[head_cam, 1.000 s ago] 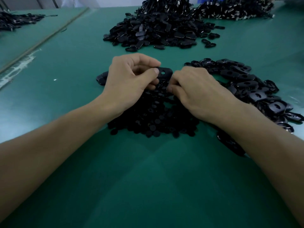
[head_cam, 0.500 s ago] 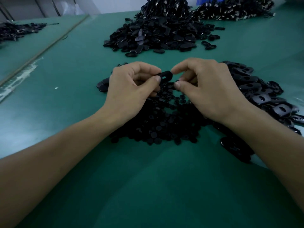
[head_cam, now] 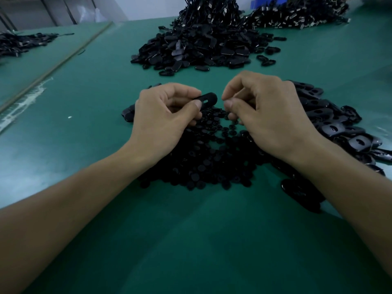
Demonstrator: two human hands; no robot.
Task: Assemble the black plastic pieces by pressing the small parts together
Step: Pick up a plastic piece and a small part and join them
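Observation:
My left hand holds a black oval piece with a slot in it, gripped between thumb and fingers above the green table. Just to its right, my right hand has thumb and forefinger pinched together, a finger's width from the oval piece. Whatever small part they pinch is hidden by the fingertips. Under both hands lies a heap of small round black parts.
A spread of black oval pieces lies by my right wrist. A taller heap of black pieces stands farther back, another heap is at the back right, and a small heap is far left. A seam strip crosses the table on the left.
My right hand rose from the heap of small round parts with its fingertips pinched and came level with the oval piece. My left hand kept holding that piece.

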